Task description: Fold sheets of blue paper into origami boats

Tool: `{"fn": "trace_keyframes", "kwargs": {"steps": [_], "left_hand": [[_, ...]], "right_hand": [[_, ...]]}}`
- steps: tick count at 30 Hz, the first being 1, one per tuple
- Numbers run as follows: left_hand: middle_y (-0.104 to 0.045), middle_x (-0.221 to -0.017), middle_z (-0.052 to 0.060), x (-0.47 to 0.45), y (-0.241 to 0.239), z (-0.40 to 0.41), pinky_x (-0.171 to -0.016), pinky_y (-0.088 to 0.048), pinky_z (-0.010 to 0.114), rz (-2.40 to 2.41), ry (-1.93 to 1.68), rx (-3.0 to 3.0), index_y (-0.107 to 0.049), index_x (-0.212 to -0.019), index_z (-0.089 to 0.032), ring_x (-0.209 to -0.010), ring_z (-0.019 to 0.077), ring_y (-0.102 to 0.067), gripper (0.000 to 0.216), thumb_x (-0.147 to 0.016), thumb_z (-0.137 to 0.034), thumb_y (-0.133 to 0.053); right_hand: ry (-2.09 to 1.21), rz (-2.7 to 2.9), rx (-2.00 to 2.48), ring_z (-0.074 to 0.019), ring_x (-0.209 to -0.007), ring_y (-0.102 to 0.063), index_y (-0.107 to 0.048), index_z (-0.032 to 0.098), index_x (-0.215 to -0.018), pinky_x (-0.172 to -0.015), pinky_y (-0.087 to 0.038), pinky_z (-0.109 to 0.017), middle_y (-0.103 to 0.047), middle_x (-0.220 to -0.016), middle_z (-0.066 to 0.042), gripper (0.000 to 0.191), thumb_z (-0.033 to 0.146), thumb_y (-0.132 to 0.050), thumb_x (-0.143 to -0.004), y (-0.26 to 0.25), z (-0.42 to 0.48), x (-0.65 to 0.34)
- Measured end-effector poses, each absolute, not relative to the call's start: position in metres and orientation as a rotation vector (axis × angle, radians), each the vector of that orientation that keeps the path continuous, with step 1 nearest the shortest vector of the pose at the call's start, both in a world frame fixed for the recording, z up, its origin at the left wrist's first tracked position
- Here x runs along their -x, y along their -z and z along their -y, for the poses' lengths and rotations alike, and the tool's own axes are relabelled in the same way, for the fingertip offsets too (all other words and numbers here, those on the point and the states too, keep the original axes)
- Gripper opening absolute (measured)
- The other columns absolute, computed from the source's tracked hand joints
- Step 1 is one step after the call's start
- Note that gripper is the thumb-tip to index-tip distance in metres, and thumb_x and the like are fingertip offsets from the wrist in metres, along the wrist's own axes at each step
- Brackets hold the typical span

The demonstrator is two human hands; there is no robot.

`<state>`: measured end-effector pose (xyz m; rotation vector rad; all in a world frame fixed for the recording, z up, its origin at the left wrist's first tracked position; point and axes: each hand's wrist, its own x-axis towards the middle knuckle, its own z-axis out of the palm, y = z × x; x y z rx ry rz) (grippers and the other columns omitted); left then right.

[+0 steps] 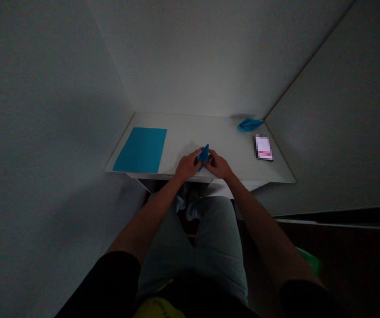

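- Left hand (187,167) and right hand (219,166): fingers drawn in, both gripping the folded paper (204,154).
- Folded paper: between the hands, point upward; contact with the desk (190,128) cannot be determined.
- Handling, as judged: light, thin, easily creased or torn; best pinched along its lower folded edges.
- Sheet (142,150): flat, left of the left hand. Second folded piece (250,125): beyond the right hand, rightward.
- Phone (263,147): right of the right hand; screen pixelated. No legible brand, label or writing.

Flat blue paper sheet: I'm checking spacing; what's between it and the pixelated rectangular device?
Head view: left hand, right hand and the folded blue paper they hold.
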<state>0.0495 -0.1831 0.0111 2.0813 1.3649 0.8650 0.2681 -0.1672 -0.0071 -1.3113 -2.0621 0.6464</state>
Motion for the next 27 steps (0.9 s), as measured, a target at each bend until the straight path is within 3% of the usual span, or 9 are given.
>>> {"fn": "trace_keyframes", "kwargs": {"steps": [5, 9, 12, 15, 18, 22, 27], "left_hand": [[-0.076, -0.089, 0.002, -0.047, -0.013, 0.185, -0.086, -0.054, 0.033, -1.351, -0.948, -1.975, -0.058, -0.164, -0.028, -0.079, 0.0215, -0.070, 0.059, -0.105, -0.024, -0.054], [-0.071, -0.078, 0.000, -0.045, -0.006, 0.180, -0.075, -0.053, 0.029, -1.262, -1.069, -1.793, -0.070, -0.145, -0.025, -0.071, 0.0186, -0.068, 0.043, -0.107, -0.029, -0.050], [-0.072, -0.078, -0.001, -0.045, 0.000, 0.174, -0.071, -0.053, 0.027, -1.195, -1.103, -1.694, -0.075, -0.131, -0.022, -0.071, 0.0171, -0.070, 0.036, -0.100, -0.022, -0.056], [-0.073, -0.078, -0.001, -0.045, 0.005, 0.170, -0.072, -0.054, 0.027, -1.183, -1.110, -1.622, -0.076, -0.126, -0.021, -0.073, 0.0167, -0.071, 0.038, -0.091, -0.015, -0.061], [-0.073, -0.078, -0.001, -0.045, 0.007, 0.168, -0.070, -0.052, 0.027, -1.182, -1.125, -1.592, -0.077, -0.125, -0.021, -0.073, 0.0169, -0.070, 0.040, -0.086, -0.018, -0.072], [-0.074, -0.082, 0.001, -0.045, 0.006, 0.169, -0.069, -0.053, 0.027, -1.156, -1.183, -1.538, -0.077, -0.121, -0.018, -0.072, 0.0170, -0.068, 0.038, -0.089, -0.038, -0.082], [-0.079, -0.091, 0.005, -0.045, 0.004, 0.167, -0.081, -0.058, 0.031, -1.061, -1.192, -1.469, -0.077, -0.118, -0.017, -0.083, 0.0195, -0.074, 0.035, -0.101, -0.047, -0.070]], "right_hand": [[-0.664, 2.021, 1.309, -0.0206, -0.069, -0.066, -0.057, 0.023, -0.156, -0.068, -0.048, -0.033, -0.077, -0.091, -0.003, 0.059, 0.036, -0.060, -0.098, 0.004, 0.168, -0.269], [-0.739, 1.826, 1.220, -0.0163, -0.065, -0.059, -0.068, 0.023, -0.132, -0.065, -0.047, -0.031, -0.078, -0.104, -0.006, 0.039, 0.037, -0.062, -0.096, 0.004, 0.165, -0.272], [-0.757, 1.726, 1.156, -0.0153, -0.065, -0.056, -0.072, 0.022, -0.116, -0.064, -0.046, -0.031, -0.078, -0.104, -0.007, 0.031, 0.041, -0.065, -0.093, 0.007, 0.161, -0.275], [-0.794, 1.694, 1.167, -0.0152, -0.063, -0.052, -0.077, 0.022, -0.113, -0.064, -0.044, -0.031, -0.074, -0.089, -0.003, 0.033, 0.044, -0.067, -0.091, 0.010, 0.159, -0.277], [-0.808, 1.692, 1.194, -0.0158, -0.062, -0.051, -0.081, 0.021, -0.116, -0.064, -0.043, -0.031, -0.066, -0.075, 0.000, 0.037, 0.044, -0.068, -0.090, 0.011, 0.159, -0.279], [-0.817, 1.713, 1.145, -0.0156, -0.064, -0.052, -0.084, 0.021, -0.115, -0.065, -0.044, -0.032, -0.070, -0.082, -0.002, 0.039, 0.047, -0.071, -0.090, 0.009, 0.161, -0.280], [-0.809, 1.693, 1.176, -0.0171, -0.068, -0.056, -0.085, 0.024, -0.112, -0.067, -0.048, -0.034, -0.076, -0.090, -0.005, 0.047, 0.065, -0.072, -0.094, 0.006, 0.162, -0.278]]}}
